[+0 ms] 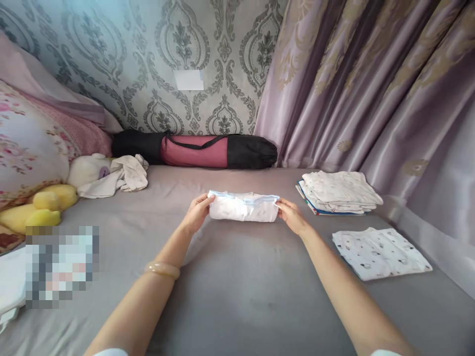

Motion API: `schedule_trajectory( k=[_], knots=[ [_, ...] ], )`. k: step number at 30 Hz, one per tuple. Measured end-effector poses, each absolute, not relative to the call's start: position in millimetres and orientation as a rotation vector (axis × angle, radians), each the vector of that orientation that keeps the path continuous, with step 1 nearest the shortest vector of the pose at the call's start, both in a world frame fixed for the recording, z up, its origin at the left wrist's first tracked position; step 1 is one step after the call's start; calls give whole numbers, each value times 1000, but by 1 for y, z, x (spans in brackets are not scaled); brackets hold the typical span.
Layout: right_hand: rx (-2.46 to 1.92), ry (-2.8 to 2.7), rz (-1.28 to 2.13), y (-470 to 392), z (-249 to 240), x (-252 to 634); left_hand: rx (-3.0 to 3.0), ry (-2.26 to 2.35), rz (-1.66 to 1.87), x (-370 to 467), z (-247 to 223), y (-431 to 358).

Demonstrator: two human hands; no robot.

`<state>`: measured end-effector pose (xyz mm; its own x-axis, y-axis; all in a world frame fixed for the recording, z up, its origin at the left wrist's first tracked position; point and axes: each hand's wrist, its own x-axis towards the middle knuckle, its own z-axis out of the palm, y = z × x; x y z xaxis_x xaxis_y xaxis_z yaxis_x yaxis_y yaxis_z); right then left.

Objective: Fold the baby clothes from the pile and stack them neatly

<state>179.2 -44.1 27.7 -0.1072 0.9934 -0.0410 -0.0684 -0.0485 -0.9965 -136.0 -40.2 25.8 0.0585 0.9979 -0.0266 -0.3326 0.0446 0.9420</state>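
Observation:
A white folded cloth (241, 210) with a pale blue edge is stretched between my two hands, just over the grey bed sheet (252, 287). My left hand (197, 211) pinches its left end, thumb and fingers closed at the upper corner. At the opposite end, my right hand (292, 214) grips the right upper corner in the same way. Whether this cloth is a garment I cannot tell. To the right lies a flat folded white cloth with small dark prints (382, 253). Behind that sits a stack of folded pale cloths (339, 190).
A long black and dark-pink bag (196, 151) lies along the wall. On the left are a floral pillow (29, 143), a yellow plush toy (40, 205), a crumpled cream cloth (128, 173) and a white object (13, 277) beside a blurred patch. Purple curtains (334, 99) hang at right.

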Motion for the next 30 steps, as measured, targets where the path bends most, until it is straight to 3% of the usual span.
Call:
schedule_trajectory(
  k=[9,17,30],
  knots=[
    [-1542,-1151,907,4,-2,153,821,1153,1476,-111,-11,3],
    [-1774,-1236,763,12,-8,153,583,1175,1275,-122,-12,4],
    [-1874,-1399,359,5,4,145,1030,1222,1441,-113,-16,6]
  ],
)
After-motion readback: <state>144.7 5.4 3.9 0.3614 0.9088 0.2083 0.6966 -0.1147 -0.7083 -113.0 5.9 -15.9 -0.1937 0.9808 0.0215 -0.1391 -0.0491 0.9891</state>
